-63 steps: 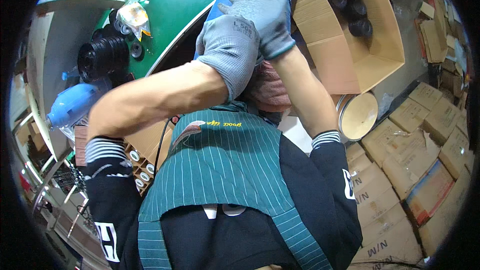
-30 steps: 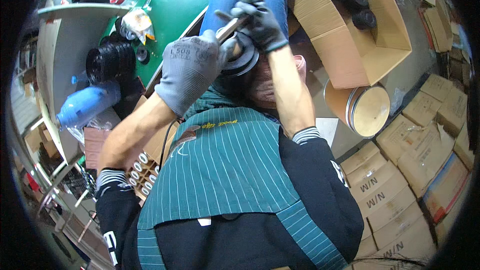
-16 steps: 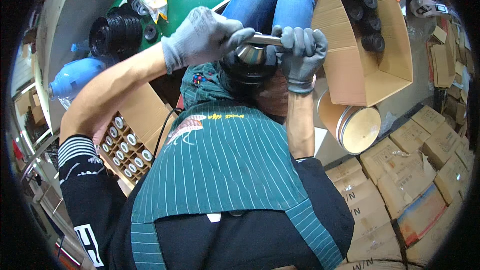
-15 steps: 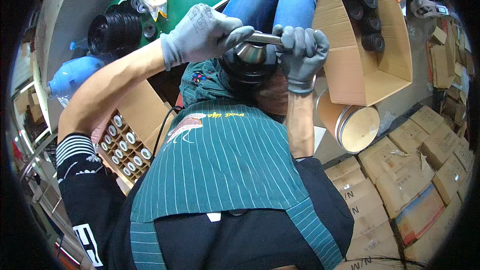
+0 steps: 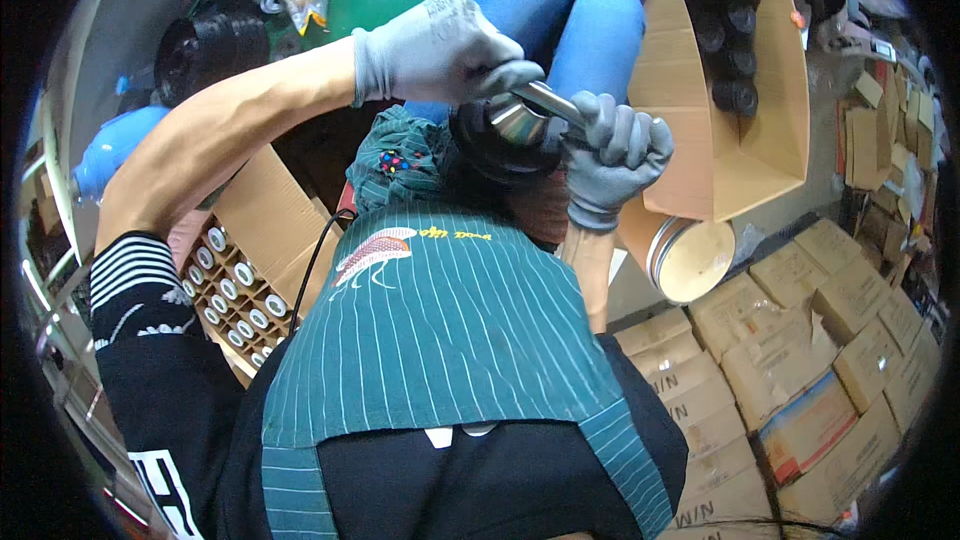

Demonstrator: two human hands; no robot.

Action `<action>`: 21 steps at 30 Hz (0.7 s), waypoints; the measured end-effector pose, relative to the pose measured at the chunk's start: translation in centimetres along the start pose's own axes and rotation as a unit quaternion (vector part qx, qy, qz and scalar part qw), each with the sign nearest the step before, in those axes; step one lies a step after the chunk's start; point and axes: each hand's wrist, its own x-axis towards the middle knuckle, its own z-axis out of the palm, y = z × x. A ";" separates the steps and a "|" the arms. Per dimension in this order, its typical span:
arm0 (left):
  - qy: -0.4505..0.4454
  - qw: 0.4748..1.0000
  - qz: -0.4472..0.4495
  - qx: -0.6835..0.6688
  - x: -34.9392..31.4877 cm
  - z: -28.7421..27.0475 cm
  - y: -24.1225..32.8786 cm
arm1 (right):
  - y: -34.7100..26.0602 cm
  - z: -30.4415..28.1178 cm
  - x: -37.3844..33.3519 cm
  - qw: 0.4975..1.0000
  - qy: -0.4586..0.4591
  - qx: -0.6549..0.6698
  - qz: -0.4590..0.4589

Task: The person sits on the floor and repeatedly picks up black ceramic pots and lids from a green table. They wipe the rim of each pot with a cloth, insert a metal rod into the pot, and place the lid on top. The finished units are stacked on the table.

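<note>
A shiny metal bar (image 5: 550, 100) is held at both ends, slanting down from left to right. My left hand (image 5: 445, 52), in a grey glove, is closed around its left end. Closed on its right end is my right hand (image 5: 617, 155), gloved the same way. Just under the bar sits a rounded metal piece (image 5: 519, 123), close to it; I cannot tell whether they are joined. Below that is a black round part (image 5: 500, 160) at my lap, against the green striped apron (image 5: 440, 320). Its lower side is hidden.
A tall open carton (image 5: 740, 165) with black round parts stands right, beside a round drum (image 5: 697, 262). Flat cartons (image 5: 760, 340) lie lower right. On the left are a divided box of white-ringed pieces (image 5: 240, 280), a blue bottle (image 5: 120, 145) and stacked black discs (image 5: 205, 55).
The bar has turned from nearly level to a slant, its right end coming down toward me with my right hand. My left hand has shifted slightly right. Both hands keep their hold.
</note>
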 end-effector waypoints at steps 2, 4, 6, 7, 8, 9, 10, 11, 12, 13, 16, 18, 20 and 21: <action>-0.011 0.999 0.039 0.033 0.8 -0.1 0.1 | -0.2 0.2 0.0 1.000 -0.011 -0.003 0.006; -0.005 0.997 0.068 0.021 0.8 -0.2 -0.3 | 0.8 0.2 -1.8 0.981 0.000 -0.165 -0.097; 0.015 0.992 0.126 -0.018 1.9 0.1 -2.0 | 2.5 -0.5 -4.6 0.926 0.026 -0.306 -0.220; -0.039 0.994 0.101 -0.008 2.5 0.0 -1.9 | 1.9 -0.9 -4.8 0.925 0.014 -0.317 -0.210; -0.020 0.994 0.109 -0.020 2.5 0.5 -2.1 | 1.2 -1.2 -5.1 0.924 0.001 -0.328 -0.197; -0.001 0.993 0.115 -0.031 2.4 1.0 -2.5 | 0.8 -1.7 -5.0 0.922 -0.013 -0.339 -0.188; 0.017 0.992 0.124 -0.031 2.6 0.3 -2.7 | 1.1 -1.3 -4.5 0.887 0.033 -0.418 -0.193; 0.018 0.993 0.113 -0.035 2.5 0.0 -2.4 | 1.1 -0.9 -4.1 0.846 0.078 -0.494 -0.186; 0.024 0.994 0.104 -0.016 2.3 -0.1 -2.4 | 0.9 -0.3 -3.1 0.853 0.105 -0.483 -0.169; 0.035 0.994 0.100 0.005 2.5 -0.1 -2.5 | 0.5 0.6 -1.3 0.933 0.083 -0.330 -0.119; 0.041 0.999 0.013 0.014 1.7 -1.1 -1.9 | -0.9 2.3 0.1 0.964 0.165 -0.208 0.000; 0.070 0.995 -0.070 0.005 -0.4 -1.7 -1.0 | -1.2 0.5 -0.8 0.889 0.052 -0.455 -0.010; 0.167 0.960 -0.213 -0.069 -3.5 -0.5 -2.7 | -1.4 3.3 -2.7 0.673 0.026 -0.729 0.119; 0.210 0.922 -0.277 -0.169 -4.6 -0.5 -3.8 | -1.1 3.5 -3.7 0.581 -0.026 -0.808 0.089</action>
